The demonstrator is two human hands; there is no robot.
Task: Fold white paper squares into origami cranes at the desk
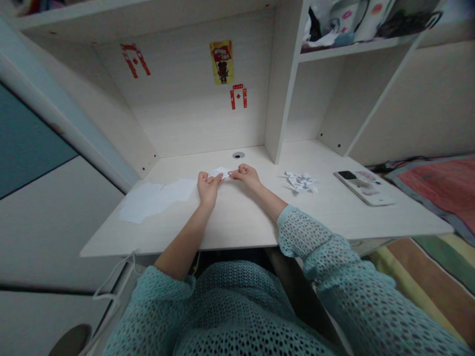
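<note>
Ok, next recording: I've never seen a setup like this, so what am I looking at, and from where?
There is no machine here, just a person's two bare hands. The single picture comes from a camera worn on the head, looking forward and down. The left hand and right hand hold a small white piece of paper between their fingers. On the white desk, flat white sheets lie to the left, a heap of crumpled or folded paper bits to the right, and a phone farther right.

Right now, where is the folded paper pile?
In the head view, the pile lies right of centre on the desk, between the right hand and the phone.
</note>
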